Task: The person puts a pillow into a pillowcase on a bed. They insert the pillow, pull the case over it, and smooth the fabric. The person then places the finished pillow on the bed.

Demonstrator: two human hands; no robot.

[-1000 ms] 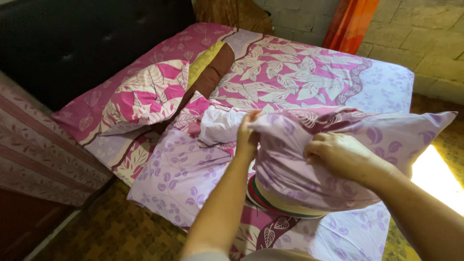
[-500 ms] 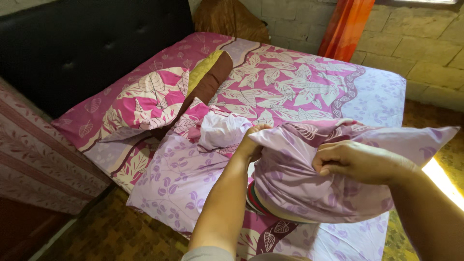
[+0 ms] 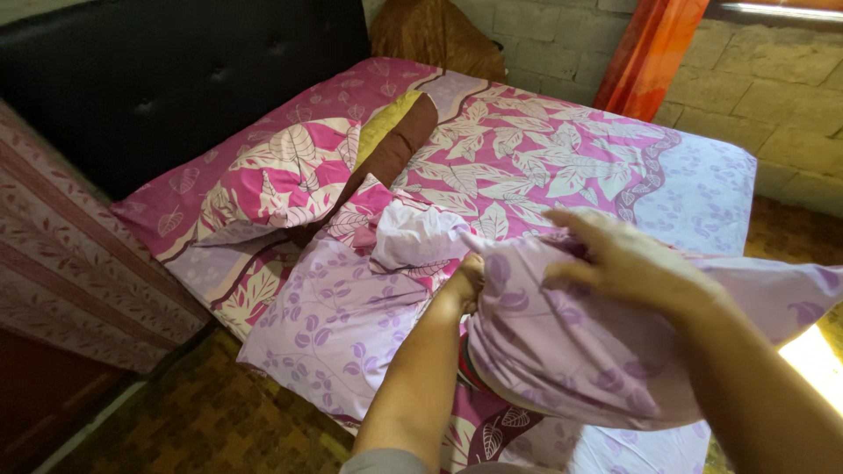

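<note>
Lilac pillowcase (image 3: pixel 606 369) already covers most of your pillow; left hand (image 3: pixel 467 283) clamps its mouth, right hand (image 3: pixel 628 263) rests open on top.

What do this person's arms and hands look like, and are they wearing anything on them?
Both forearms are bare, with no long sleeves. The left hand and the right hand carry no gloves, and no rings, watch or bracelet show in this view. At the bottom edge, near the left elbow, a bit of grey fabric shows, perhaps a short sleeve or shirt hem.
</note>
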